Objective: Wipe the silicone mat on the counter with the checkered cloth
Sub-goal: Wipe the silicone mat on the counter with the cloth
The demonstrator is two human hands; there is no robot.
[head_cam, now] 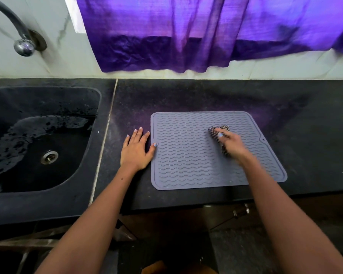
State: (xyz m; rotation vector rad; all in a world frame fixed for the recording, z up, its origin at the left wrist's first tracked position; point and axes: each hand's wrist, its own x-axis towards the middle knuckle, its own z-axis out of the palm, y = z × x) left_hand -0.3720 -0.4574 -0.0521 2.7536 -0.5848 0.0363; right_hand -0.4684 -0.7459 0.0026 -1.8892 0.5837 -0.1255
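The dark speckled stone bench carries everything under both hands, with a black sunken sink well off beyond the left hand. The grey wave-ribbed silicone mat lies flat between the two hands and under the right one. The left hand rests flat and spread on the bench just beside the mat's near-left edge, thumb tip touching that edge. The right hand is blurred, but it appears to grip the bunched black-and-white checkered cloth pressed against the mat's right half. The risk I see: the thumb alone pins the mat, so a hard stroke could slide or buckle it. The wadded cloth may also skip the ribs' hollows.
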